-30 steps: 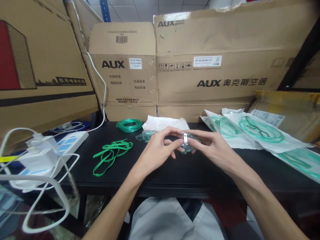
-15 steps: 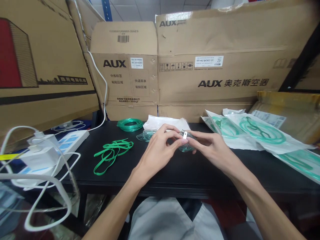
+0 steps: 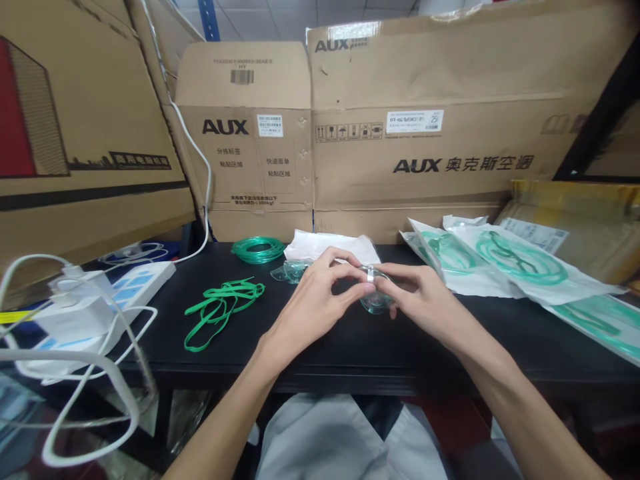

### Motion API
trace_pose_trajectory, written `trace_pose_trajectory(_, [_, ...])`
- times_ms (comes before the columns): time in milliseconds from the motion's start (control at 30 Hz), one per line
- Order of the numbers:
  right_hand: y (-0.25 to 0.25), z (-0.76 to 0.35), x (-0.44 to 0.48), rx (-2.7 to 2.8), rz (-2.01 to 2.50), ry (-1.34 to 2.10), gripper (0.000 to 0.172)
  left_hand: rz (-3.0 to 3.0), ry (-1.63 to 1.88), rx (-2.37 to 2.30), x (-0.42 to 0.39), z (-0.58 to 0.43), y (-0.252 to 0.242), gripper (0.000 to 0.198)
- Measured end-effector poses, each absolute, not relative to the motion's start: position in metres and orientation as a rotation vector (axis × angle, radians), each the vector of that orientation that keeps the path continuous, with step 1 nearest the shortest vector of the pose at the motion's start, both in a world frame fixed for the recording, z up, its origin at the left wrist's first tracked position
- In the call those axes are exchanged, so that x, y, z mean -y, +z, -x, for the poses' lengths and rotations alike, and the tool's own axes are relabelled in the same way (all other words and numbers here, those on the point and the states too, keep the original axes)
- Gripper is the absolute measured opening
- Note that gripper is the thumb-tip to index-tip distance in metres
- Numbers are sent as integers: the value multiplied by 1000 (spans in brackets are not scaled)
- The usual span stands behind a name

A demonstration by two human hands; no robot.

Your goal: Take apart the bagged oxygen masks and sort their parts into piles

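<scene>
Both my hands meet over the middle of the black table (image 3: pixel 350 347). My left hand (image 3: pixel 315 303) and my right hand (image 3: pixel 423 300) pinch a clear green-tinted plastic mask (image 3: pixel 375 303) between their fingertips, at a small white metal strip (image 3: pixel 371 272) on its top. The fingers of both hands are curled closed on it. Just behind lie another clear mask piece (image 3: pixel 287 271) and a white open pouch (image 3: pixel 327 247).
A loose green elastic strap (image 3: pixel 220 307) lies left of my hands, a coil of green tubing (image 3: pixel 259 250) behind it. Several sealed pouches with green tubing (image 3: pixel 510 263) lie at the right. A white power strip and cables (image 3: pixel 90 300) sit at the left. Cardboard boxes (image 3: pixel 410 133) wall the back.
My fingers have shifted slightly on the mask and its white strip; the mask now sits a little lower between my hands. Nothing else has moved.
</scene>
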State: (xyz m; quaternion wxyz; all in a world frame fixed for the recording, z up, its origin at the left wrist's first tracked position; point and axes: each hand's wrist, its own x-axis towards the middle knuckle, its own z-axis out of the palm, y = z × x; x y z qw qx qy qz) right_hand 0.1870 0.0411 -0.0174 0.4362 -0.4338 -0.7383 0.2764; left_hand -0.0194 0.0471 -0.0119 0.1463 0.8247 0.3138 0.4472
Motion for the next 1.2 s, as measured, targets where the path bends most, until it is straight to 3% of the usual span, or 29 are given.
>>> trace_pose_trajectory(233, [-18,-188,-40,1880,1100,634,39,-2282,1305,-936,-48,17,-14,17])
trace_pose_trajectory(633, [-14,-190,-38,1889,1159,626,34,-2313,1298,-880,-46,18,-12,12])
trace_pose_trajectory(1033, [-13,-192,-38,1991,1258,717,51,-2638,1121,-817,-46,30,-6,39])
trace_pose_trajectory(1200, [-9,-192,-35,1970,1232,751,49,-2734,1143,-867,-50,34,-8,35])
